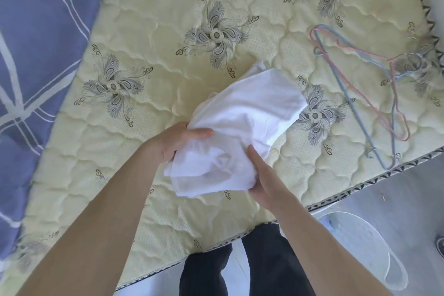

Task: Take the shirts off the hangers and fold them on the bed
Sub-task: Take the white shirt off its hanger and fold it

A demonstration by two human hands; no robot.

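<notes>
A white shirt, folded into a loose bundle, is held over the pale yellow quilted bed. My left hand grips its left edge with the thumb on top. My right hand grips the lower right corner, thumb pressed into the cloth. To the right on the mattress lie two bare wire hangers, one pink and one grey-blue, crossing each other, with no shirt on them.
A blue blanket with white stripes covers the bed's left side. The mattress's near edge runs diagonally at lower right. Beyond it on the grey floor stands a white laundry basket. My dark trouser legs touch the bed's edge.
</notes>
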